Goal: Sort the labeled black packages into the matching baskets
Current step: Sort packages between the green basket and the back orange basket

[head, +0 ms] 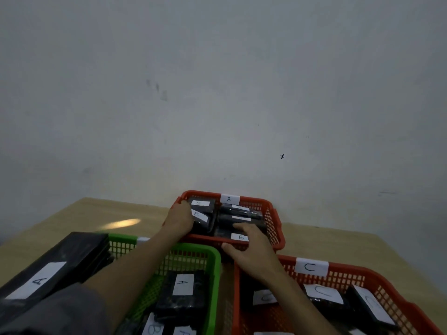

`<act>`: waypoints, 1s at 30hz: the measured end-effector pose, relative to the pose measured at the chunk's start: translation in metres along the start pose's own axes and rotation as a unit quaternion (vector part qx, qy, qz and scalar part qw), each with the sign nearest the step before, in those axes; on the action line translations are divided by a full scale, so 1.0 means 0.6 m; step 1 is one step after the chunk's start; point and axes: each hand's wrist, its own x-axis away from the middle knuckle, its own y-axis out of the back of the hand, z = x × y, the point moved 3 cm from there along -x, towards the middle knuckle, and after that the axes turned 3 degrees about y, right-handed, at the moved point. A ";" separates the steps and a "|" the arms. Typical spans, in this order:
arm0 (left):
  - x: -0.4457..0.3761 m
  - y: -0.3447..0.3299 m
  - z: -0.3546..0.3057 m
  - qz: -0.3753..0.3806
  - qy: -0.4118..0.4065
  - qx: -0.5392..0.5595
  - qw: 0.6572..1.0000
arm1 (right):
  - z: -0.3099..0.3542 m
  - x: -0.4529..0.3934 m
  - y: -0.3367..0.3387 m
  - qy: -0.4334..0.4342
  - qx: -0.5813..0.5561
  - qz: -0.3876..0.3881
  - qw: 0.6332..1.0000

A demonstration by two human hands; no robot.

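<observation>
— Pale wood worktop [72, 218] against a bare grey wall. Nearest, what's sorted?

— Green basket [212, 262] holds A-labelled packages [183, 293], though one label low in it looks like a B. Beside it, the C basket [358, 274] holds C packages [324, 296].

— And the hands?

— Both reach the far B basket [273, 226]. Left hand [180, 217] grips a B package [202, 217] at its left edge; right hand [251, 247] lies fingers straight over the near rim, touching another.

— How would they handle?

— Likely light, flat, in slippery film; best pinched by the short edges. Long axes mostly run left to right.
</observation>
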 end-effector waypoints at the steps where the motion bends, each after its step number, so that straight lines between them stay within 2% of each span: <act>1: -0.001 -0.007 0.003 -0.002 -0.005 -0.019 1.000 | 0.004 -0.004 -0.003 0.011 0.020 0.009 1.000; 7: 0.001 -0.005 -0.008 -0.019 -0.089 -0.111 0.990 | 0.019 -0.022 -0.027 0.043 0.094 0.052 0.993; 11: -0.014 -0.003 -0.014 0.057 -0.123 -0.159 0.978 | 0.015 -0.022 -0.036 0.040 0.097 0.051 0.993; 17: -0.023 -0.001 -0.011 0.044 -0.158 -0.221 0.961 | 0.008 -0.021 -0.037 0.036 0.101 0.054 0.993; 24: 0.003 0.021 -0.004 0.060 -0.172 -0.161 0.970 | 0.018 -0.021 -0.030 0.033 0.073 0.040 0.996; 30: 0.065 0.104 -0.009 -0.001 -0.175 -0.100 0.979 | 0.069 0.005 -0.015 0.047 0.080 0.059 0.994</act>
